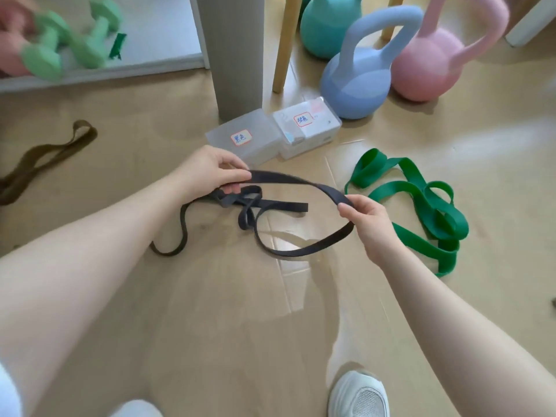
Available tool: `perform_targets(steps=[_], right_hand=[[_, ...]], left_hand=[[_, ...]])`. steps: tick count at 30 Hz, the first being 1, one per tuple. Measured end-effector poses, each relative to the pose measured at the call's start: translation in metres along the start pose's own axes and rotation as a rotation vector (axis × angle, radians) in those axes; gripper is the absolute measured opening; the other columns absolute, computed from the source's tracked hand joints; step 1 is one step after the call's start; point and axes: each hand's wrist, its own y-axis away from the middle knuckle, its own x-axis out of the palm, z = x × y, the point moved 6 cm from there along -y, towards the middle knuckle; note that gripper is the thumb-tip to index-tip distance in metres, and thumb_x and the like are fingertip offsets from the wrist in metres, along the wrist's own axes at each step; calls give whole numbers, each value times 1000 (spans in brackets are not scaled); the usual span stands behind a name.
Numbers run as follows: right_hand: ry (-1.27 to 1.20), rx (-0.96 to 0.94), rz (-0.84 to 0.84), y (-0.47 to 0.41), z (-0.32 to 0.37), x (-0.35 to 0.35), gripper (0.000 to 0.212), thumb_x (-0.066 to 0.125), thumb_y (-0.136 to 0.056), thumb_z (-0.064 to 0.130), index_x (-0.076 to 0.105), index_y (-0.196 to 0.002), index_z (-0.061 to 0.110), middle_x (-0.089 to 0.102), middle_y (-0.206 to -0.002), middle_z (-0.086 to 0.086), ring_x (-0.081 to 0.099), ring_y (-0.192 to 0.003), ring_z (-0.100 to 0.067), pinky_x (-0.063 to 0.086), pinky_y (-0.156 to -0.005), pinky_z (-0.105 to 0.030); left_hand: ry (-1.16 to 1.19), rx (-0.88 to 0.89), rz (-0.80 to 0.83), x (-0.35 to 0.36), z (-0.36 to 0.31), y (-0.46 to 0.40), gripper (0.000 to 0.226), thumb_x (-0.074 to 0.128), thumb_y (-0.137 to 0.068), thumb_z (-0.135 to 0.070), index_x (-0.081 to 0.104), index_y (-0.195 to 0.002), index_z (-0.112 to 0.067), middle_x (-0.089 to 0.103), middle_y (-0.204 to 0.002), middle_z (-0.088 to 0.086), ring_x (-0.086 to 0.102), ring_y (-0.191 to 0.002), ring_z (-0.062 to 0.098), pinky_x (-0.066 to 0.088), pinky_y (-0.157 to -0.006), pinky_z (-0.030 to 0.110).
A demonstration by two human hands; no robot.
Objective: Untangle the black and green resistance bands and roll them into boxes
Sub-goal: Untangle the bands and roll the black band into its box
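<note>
A black resistance band [288,179] stretches between both hands above the floor, its loops and a knotted bunch lying below. My left hand [210,173] pinches one part of it near the knot. My right hand [364,215] pinches the band's far bend. The green band [421,206] lies loose and looped on the floor to the right, apart from the black one. Two clear plastic boxes stand just beyond my hands: the left box [243,139] and the right box [310,127], each with a red-bordered label.
A brown band [45,155] lies on the floor at the left. Blue [358,85], pink [430,64] and teal [325,28] kettlebells stand at the back right beside a wooden leg [284,46] and a grey post [236,55]. Green dumbbells [69,40] rest on a white shelf. My white shoe [358,395] is at the bottom.
</note>
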Motion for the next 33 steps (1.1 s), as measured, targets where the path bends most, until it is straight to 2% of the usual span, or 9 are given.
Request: perform_targets(steps=[4,8,11,13,15,18,24,28,33], right_hand=[[158,33,-121,-3,-21,-9,3,60,-88,16,62,-90,16,57,-79,4,49,-72,-10,41,-66,-23],[265,193,-173,-8,-59,-17,7,58,-86,15,61,-87,9,51,-74,-2,46,-72,-19,38,-68,-33],[259,341,-328,-7,-89,-42,14,53,-88,16,61,-95,8,56,-89,-6,48,-84,-24,37,-71,-33],[360,473,-349,-2,-107,-52,18,49,-89,18,59,-101,9,56,-98,-11,49,-89,-28,40,-73,-33],[686,557,-266,3,-120,-51,35,49,-88,22,54,-121,10,52,-119,-16,47,-108,-34,43,-90,-39],[905,303,-152,2,-106,-17,51,51,-89,21,39,-138,16,30,-146,-14,25,-134,-33,28,-109,-44],[1081,-300,379,3,-65,113,46,39,-98,25,32,-143,20,21,-154,-8,23,-139,-28,20,-112,-36],[1258,-438,495,-5,-72,179,53,30,-100,18,10,-149,19,13,-157,-7,10,-144,-26,5,-116,-38],[1429,-526,468,-7,-76,208,56,37,-91,3,20,-143,9,54,-121,-10,51,-113,-30,31,-96,-34]], left_hand=[[-244,-39,105,28,41,2,24,72,-79,-26,62,-100,-26,66,-89,-6,59,-83,12,42,-71,19],[-554,-32,-5,49,81,5,41,57,-85,-14,51,-124,-25,64,-109,-2,55,-108,23,40,-93,35],[-679,-116,-22,40,122,11,37,55,-88,-15,54,-124,-22,54,-123,3,44,-119,25,34,-102,41],[-628,-185,-3,34,145,17,39,55,-90,-20,52,-128,-23,43,-135,6,34,-129,27,30,-107,44],[-455,-258,-24,32,158,22,49,53,-92,-17,41,-138,-19,42,-140,10,38,-129,28,34,-106,42],[-281,-338,11,43,166,23,51,48,-95,-16,31,-143,-16,50,-135,10,50,-122,25,41,-100,36],[86,-508,-122,72,168,16,57,41,-98,-13,15,-148,-21,39,-145,10,45,-127,26,38,-105,39],[46,-452,-130,82,175,14,51,35,-97,-4,31,-144,-24,44,-142,5,43,-128,21,35,-103,31],[-122,-387,-166,75,176,21,31,39,-97,-10,56,-123,-15,55,-125,4,55,-109,18,41,-86,24]])
